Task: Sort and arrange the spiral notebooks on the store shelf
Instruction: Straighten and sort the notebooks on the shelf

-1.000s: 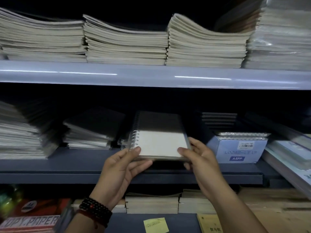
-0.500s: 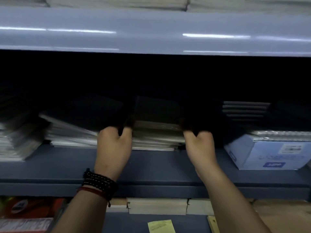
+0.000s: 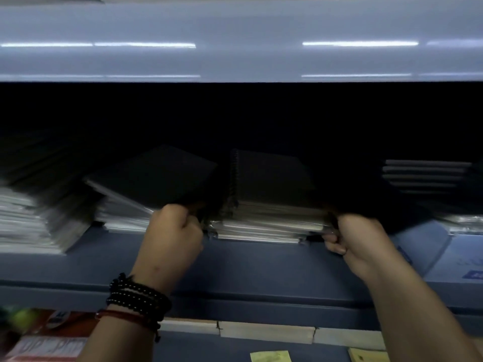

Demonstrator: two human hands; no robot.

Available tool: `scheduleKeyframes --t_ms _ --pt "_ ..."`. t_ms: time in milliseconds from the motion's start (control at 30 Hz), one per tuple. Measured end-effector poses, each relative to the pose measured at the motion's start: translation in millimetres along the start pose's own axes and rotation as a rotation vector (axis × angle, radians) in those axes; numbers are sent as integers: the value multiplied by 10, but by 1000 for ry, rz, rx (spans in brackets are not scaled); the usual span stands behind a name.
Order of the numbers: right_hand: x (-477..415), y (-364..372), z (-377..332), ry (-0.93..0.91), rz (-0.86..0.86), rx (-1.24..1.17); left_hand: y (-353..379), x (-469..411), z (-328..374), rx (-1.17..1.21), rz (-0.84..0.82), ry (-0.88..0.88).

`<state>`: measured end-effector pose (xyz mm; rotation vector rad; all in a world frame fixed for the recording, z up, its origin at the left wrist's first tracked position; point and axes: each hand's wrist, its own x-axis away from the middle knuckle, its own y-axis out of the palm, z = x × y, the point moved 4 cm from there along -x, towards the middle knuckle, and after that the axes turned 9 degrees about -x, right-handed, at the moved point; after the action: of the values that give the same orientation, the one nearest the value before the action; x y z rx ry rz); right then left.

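Both hands are in on the shelf [image 3: 261, 267], set apart, with the stack of spiral notebooks [image 3: 264, 223] squarely between them in the middle of the frame. My left hand [image 3: 175, 231] has its fingers curled on the stack's near left corner, right at the foot of the spiral binding [image 3: 234, 178]. My right hand [image 3: 358, 239] grips the near right corner, thumb low at the front.

The stack lies straight ahead of me. Its long axis runs away into the dark of the shelf, with the coil down its left side. The hands sit level, neither one nearer.

The neighbouring pile [image 3: 146, 184] at centre left tilts toward the coil side, just beside my left knuckles. I reckon any squaring-up has to go straight back, and the left side is the tight one.
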<state>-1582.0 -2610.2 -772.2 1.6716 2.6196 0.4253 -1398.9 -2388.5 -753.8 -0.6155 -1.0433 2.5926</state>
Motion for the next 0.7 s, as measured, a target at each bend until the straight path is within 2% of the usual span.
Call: scheduleKeyframes --t_ms 200,333,433,600,700 --pt "-52 -136 -50 -31 49 -77 94 78 100 329 -153 -112" --pt "-33 -174 -109 -65 10 -63 255 118 224 463 -256 -150" --pt "-20 -200 -155 -96 -14 -44 312 96 271 476 -275 -160" --pt "-30 -227 -140 -88 -12 13 362 47 331 315 -244 -137" --pt "-49 -255 -131 -91 16 42 410 58 384 420 -225 -195"
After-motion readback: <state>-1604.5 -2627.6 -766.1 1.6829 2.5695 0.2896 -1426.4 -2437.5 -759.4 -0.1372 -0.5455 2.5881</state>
